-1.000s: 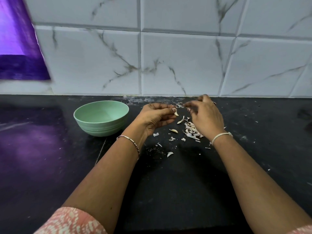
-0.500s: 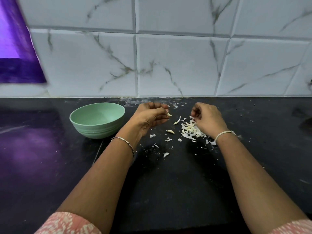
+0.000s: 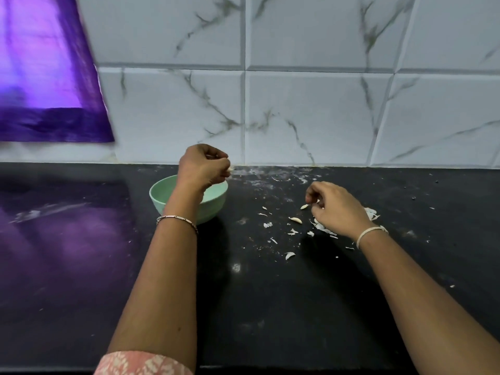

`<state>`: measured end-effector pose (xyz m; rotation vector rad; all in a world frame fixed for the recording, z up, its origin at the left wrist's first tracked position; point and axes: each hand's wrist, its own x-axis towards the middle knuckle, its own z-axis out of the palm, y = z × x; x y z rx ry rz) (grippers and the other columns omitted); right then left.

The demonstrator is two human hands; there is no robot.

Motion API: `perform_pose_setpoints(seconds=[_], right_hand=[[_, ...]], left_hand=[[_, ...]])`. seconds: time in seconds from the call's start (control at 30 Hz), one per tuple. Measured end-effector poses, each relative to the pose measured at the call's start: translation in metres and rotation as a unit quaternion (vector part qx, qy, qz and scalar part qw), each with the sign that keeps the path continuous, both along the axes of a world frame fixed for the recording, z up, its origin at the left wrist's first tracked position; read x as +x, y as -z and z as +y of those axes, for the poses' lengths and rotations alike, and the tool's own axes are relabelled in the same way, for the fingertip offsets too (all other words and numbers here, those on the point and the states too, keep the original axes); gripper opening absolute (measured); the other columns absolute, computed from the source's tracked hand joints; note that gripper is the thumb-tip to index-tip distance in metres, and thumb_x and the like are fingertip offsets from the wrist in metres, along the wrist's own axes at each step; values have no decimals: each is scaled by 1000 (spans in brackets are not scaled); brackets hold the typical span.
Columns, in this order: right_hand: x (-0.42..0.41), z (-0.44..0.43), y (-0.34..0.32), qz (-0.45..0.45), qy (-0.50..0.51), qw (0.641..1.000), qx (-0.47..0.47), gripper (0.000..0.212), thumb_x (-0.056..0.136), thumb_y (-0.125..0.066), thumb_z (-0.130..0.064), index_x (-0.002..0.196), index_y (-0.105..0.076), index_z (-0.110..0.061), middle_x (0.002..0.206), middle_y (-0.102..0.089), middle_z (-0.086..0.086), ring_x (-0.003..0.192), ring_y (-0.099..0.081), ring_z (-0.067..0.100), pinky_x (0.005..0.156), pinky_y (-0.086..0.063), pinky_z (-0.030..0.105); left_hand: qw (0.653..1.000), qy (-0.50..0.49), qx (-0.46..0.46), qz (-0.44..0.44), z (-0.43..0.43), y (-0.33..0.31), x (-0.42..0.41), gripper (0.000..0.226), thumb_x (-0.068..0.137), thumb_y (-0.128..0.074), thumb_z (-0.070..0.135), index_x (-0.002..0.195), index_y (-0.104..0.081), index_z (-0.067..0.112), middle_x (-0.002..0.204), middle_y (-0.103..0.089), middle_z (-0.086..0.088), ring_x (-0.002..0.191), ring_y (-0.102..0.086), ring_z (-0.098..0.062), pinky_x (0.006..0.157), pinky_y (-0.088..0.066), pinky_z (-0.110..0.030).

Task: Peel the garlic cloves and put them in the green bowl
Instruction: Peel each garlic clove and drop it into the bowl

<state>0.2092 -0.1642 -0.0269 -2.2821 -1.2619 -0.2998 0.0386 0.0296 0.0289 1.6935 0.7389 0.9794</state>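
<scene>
The green bowl (image 3: 162, 197) stands on the black counter, left of centre. Above its far rim hovers my left hand (image 3: 203, 166), fingers curled, pinching a peeled garlic clove (image 3: 229, 169) that shows only as a pale tip at the fingertips. My right hand (image 3: 335, 209) rests low over the heap of garlic peels (image 3: 323, 229) with its fingers curled; a small white bit shows at its fingertips. Loose cloves lie on the counter: one clove (image 3: 304, 206) just left of the right fingers, another clove (image 3: 295, 220) below it.
White peel scraps (image 3: 289, 255) are scattered over the black counter (image 3: 257, 307) between the hands. A marble-tiled wall (image 3: 311, 117) rises behind. A purple window glare (image 3: 46, 77) fills the upper left and reflects on the counter's left part.
My left hand has carried the clove leftward from the peel heap to above the bowl. My right hand has dropped onto the heap of peels.
</scene>
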Motion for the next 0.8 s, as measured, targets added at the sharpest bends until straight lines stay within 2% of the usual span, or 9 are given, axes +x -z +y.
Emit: perform_pose_setpoints(seconds=[0.13,0.23,0.3,0.4,0.5,0.63,0.8], right_hand=[[-7,5,-1,11,8,1000,2,17,91,-48,-18,89,-63,-23,90,-62,-9,83,-53,14,69,-36,29],[-6,7,0,32,3,999,-4,24,94,-42,-23,93,-67,-22,98,-65,-6,90,-56,16,73,-41,31],[-5,7,2,39,1,999,-10,23,95,-44,-26,98,-67,-23,101,-66,-6,95,-58,17,80,-46,34],[-2,7,5,30,-11,999,-19,15,94,-53,-31,102,-66,-28,99,-66,-9,93,-60,14,83,-50,36],[-1,10,8,19,-21,998,-56,15,92,-60,-33,103,-70,-29,92,-61,-12,88,-58,10,82,-50,33],[-1,13,10,5,-28,994,-107,16,90,-63,-40,101,-72,-31,97,-57,-9,94,-59,12,85,-51,38],[-4,15,12,-26,-30,992,-120,6,90,-65,-27,93,-68,-30,97,-55,-9,93,-58,13,81,-48,32]], left_hand=[[995,-61,23,69,17,6,-11,9,82,-60,4,78,-63,11,72,-68,-7,76,-73,-28,77,-61,-40],[992,-69,32,103,21,10,-12,10,83,-60,8,75,-63,13,73,-70,-10,79,-73,-30,78,-60,-42],[989,-69,41,121,23,12,-12,10,84,-59,7,77,-65,12,76,-72,-11,80,-73,-30,79,-60,-42],[986,-67,51,142,25,13,-12,13,81,-61,1,83,-70,10,80,-72,-11,85,-72,-30,79,-60,-43],[988,-57,43,139,27,14,-12,17,75,-68,-2,76,-69,15,79,-71,-8,86,-72,-29,80,-60,-44],[991,-48,27,119,30,16,-12,24,71,-72,-8,74,-68,16,75,-68,-3,77,-67,-23,82,-59,-43],[997,-20,-2,73,30,14,-11,24,76,-69,-8,75,-66,15,75,-64,-4,72,-62,-19,84,-59,-40]])
